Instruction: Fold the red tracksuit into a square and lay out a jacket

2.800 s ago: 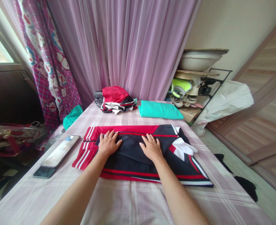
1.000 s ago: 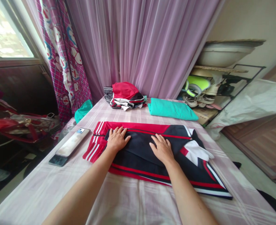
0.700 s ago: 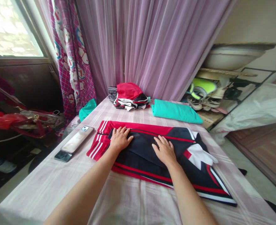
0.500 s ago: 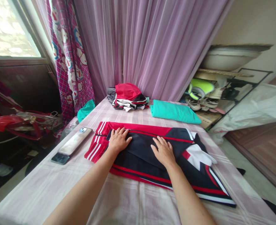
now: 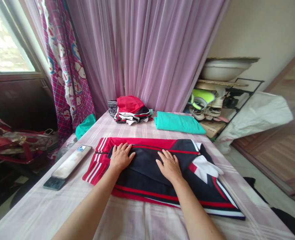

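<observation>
Cloth at the lower centre of the frame, a folded garment of smooth navy and red fabric with white stripes (image 5: pixel 142 173), lies just as it did a moment ago. Only the view has swung slightly; the bare left hand (image 5: pixel 121 157) and bare right hand (image 5: pixel 169 165) have kept their places on it, so the work looks paused, with the folds unaltered. Both hands rest palm down on the navy part, fingers spread, clasping nothing (how hard they press, I cannot tell). A white, pointed piece of cloth (image 5: pixel 205 168) shows near the garment's right end; whether it is sewn on is unclear.

Beneath is a table under a pale lilac and white checked cloth (image 5: pixel 32 210). Left of the garment, apart from it, lies a long, pale-backed phone (image 5: pixel 68 165). Towards the table's far edge, a crumpled red, black and white heap of clothes (image 5: pixel 131 105) sits beside a flat, folded turquoise cloth (image 5: pixel 179 122).

Sheer lilac curtains (image 5: pixel 147 50) fill the upper centre, with a bright window (image 5: pixel 7 40) at upper left. A wide, pale basin (image 5: pixel 225 70) tops the rack at upper right.
</observation>
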### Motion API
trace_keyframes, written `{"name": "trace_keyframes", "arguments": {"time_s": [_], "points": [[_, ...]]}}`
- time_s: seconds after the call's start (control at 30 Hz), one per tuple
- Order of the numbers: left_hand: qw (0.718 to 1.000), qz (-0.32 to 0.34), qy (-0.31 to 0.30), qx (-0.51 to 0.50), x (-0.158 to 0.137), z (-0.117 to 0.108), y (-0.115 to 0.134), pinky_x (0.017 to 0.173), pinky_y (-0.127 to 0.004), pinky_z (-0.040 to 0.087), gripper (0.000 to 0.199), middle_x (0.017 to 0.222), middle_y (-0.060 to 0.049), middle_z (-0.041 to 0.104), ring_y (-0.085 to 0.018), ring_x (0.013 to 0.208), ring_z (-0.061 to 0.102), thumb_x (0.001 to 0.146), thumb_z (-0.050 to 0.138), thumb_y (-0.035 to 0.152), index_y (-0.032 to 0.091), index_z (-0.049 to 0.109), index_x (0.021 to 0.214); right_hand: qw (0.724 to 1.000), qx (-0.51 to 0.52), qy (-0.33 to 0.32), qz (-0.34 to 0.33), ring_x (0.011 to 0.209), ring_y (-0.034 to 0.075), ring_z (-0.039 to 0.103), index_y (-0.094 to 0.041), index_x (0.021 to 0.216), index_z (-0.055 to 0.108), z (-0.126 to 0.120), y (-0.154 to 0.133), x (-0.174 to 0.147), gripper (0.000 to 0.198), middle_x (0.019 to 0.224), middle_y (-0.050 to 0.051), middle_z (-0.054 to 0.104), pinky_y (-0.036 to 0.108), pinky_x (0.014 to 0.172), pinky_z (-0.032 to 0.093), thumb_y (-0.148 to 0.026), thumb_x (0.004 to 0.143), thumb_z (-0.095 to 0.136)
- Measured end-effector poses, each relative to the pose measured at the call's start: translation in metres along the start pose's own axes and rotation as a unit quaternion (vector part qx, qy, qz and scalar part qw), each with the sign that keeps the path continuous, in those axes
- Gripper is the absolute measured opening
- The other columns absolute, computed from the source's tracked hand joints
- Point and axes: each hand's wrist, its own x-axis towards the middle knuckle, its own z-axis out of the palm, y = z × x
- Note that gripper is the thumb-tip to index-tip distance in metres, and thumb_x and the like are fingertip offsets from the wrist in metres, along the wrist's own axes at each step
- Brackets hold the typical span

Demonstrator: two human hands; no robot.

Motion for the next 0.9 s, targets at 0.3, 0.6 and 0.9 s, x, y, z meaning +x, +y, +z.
{"name": "trace_keyframes", "arguments": {"time_s": [0.3,0.6,0.9], "points": [[1.000,0.004,0.002,0.029,-0.0002,-0.0013,-0.0005,0.114,-0.057,0.027,0.057,0.148,-0.008,0.050,-0.030,0.139,0.040,0.094,0.036,0.056,0.028,0.049,0.142,1.000,0.013,0.008,-0.003,0.142,0.025,0.034,-0.024,0.141,0.052,0.0006,-0.0004,0.0004,0.048,0.153,0.008,0.042,0.049,0.115,0.022,-0.036,0.096,0.041],[0.999,0.005,0.002,0.032,-0.0014,-0.0045,0.0007,0.114,-0.054,0.029,0.055,0.148,-0.008,0.050,-0.030,0.138,0.041,0.095,0.038,0.053,0.027,0.050,0.141,1.000,0.019,0.013,-0.006,0.141,0.025,0.035,-0.023,0.140,0.053,-0.0010,-0.0012,-0.0006,0.048,0.152,0.009,0.043,0.049,0.115,0.022,-0.036,0.096,0.041],[0.999,0.005,0.003,0.037,-0.0003,-0.0027,-0.0005,0.114,-0.055,0.029,0.054,0.146,-0.008,0.052,-0.030,0.138,0.041,0.094,0.038,0.054,0.028,0.051,0.140,1.000,0.027,-0.007,-0.005,0.143,0.024,0.032,-0.026,0.142,0.051,0.0003,0.0021,0.0028,0.049,0.154,0.008,0.040,0.049,0.115,0.021,-0.040,0.096,0.040]]}}
